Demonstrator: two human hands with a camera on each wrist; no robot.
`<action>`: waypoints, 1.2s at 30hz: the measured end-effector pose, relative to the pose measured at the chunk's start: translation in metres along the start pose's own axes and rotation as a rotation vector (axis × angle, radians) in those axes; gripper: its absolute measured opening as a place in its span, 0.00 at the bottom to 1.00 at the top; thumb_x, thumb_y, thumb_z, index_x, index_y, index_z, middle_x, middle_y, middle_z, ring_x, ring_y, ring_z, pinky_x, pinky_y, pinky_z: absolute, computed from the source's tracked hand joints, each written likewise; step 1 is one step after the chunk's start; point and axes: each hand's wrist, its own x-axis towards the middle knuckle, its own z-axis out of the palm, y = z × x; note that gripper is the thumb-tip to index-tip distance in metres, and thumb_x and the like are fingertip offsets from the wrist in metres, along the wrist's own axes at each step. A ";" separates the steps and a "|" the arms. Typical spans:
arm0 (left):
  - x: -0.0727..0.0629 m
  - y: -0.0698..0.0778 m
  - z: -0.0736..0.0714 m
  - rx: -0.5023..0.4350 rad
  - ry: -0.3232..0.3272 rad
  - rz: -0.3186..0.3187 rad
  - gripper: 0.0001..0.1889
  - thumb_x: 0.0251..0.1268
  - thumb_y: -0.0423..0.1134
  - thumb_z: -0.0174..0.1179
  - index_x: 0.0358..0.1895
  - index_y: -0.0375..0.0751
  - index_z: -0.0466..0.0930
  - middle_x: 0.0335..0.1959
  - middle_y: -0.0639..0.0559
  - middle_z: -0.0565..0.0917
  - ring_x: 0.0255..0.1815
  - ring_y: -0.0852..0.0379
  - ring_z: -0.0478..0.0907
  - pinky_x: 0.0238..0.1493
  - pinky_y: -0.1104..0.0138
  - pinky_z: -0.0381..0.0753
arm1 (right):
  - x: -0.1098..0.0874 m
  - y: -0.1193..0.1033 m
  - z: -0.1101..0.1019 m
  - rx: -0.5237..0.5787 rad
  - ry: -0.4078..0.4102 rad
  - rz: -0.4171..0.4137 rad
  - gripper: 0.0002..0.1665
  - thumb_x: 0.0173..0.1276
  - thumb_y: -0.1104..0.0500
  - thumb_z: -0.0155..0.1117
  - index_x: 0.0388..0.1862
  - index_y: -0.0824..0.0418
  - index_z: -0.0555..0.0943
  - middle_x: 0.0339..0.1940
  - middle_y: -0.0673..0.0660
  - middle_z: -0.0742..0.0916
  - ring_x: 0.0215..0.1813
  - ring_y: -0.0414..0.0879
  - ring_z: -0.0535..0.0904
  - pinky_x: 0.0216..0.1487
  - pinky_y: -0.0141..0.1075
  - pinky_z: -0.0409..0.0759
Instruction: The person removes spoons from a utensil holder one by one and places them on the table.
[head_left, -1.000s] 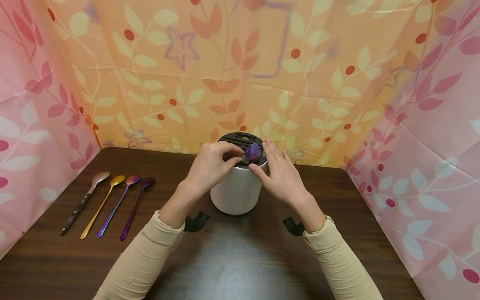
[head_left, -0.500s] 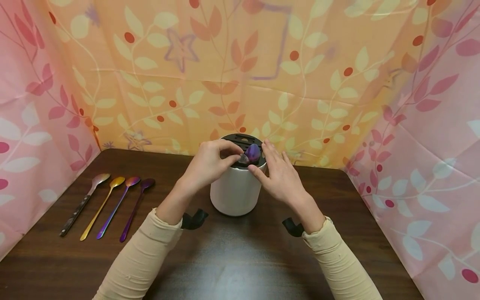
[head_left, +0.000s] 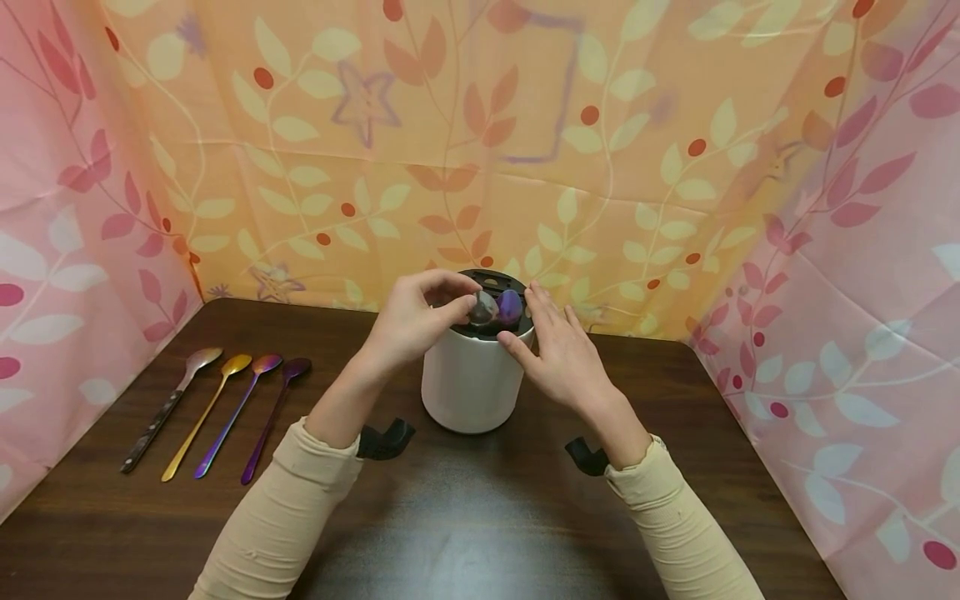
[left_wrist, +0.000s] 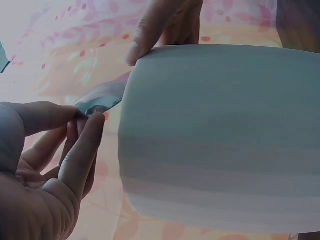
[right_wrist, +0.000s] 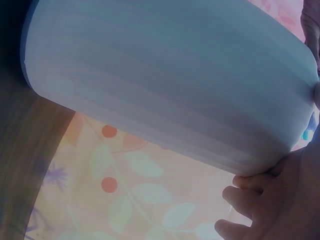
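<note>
A white cylindrical utensil holder (head_left: 472, 387) with a black slotted top (head_left: 491, 277) stands upright on the table. My left hand (head_left: 416, 317) pinches the silver-grey bowl of a spoon (head_left: 483, 310) between thumb and fingertips just above the slots. In the left wrist view, that pinch on the spoon (left_wrist: 105, 97) is seen from the side; its handle is hidden. Right beside it a purple-blue spoon (head_left: 510, 307) sticks up from the top. Fingers extended, my right hand (head_left: 562, 350) rests against the holder's right side near the rim.
Four-sided dark wooden table (head_left: 480, 525) carries several spoons laid out at the left: one with a dark handle (head_left: 168, 412), a gold one (head_left: 202, 421), a rainbow one (head_left: 236, 418) and a dark purple one (head_left: 273, 425). Patterned cloth (head_left: 420, 192) hangs behind and at both sides.
The silver-grey spoon's bowl has risen above the slotted top, and more of it shows. My left hand has moved slightly up with it. The right hand stays on the holder.
</note>
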 end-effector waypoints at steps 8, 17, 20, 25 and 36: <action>-0.002 0.005 -0.007 -0.124 0.074 0.009 0.08 0.71 0.29 0.66 0.49 0.31 0.87 0.46 0.41 0.87 0.40 0.48 0.86 0.44 0.60 0.90 | 0.000 0.000 -0.001 0.001 -0.013 0.007 0.58 0.75 0.21 0.38 0.87 0.60 0.50 0.87 0.55 0.54 0.86 0.48 0.48 0.85 0.55 0.40; -0.008 0.015 -0.019 -0.206 0.144 0.047 0.10 0.70 0.27 0.66 0.50 0.27 0.86 0.45 0.39 0.86 0.39 0.52 0.85 0.44 0.62 0.90 | 0.000 -0.001 -0.001 -0.006 -0.016 0.013 0.58 0.75 0.21 0.37 0.87 0.60 0.50 0.87 0.54 0.53 0.86 0.48 0.48 0.85 0.54 0.40; -0.010 0.019 -0.024 -0.233 0.162 0.064 0.10 0.70 0.26 0.66 0.51 0.26 0.85 0.45 0.42 0.86 0.40 0.53 0.86 0.45 0.63 0.90 | 0.000 -0.001 -0.001 -0.009 -0.021 0.008 0.58 0.76 0.21 0.38 0.87 0.60 0.49 0.88 0.55 0.53 0.86 0.49 0.48 0.85 0.55 0.40; -0.013 0.023 -0.034 -0.289 0.188 0.085 0.11 0.70 0.26 0.66 0.51 0.23 0.84 0.43 0.46 0.86 0.42 0.54 0.85 0.47 0.64 0.89 | -0.001 -0.001 -0.002 -0.008 -0.019 0.003 0.57 0.76 0.22 0.38 0.87 0.60 0.49 0.88 0.55 0.53 0.86 0.50 0.48 0.85 0.55 0.40; -0.023 0.032 -0.057 -0.366 0.313 0.066 0.09 0.70 0.28 0.67 0.50 0.29 0.86 0.44 0.47 0.85 0.45 0.52 0.85 0.49 0.61 0.89 | 0.000 -0.001 -0.001 -0.011 -0.020 0.008 0.57 0.76 0.22 0.38 0.87 0.60 0.50 0.87 0.55 0.53 0.86 0.50 0.48 0.85 0.55 0.41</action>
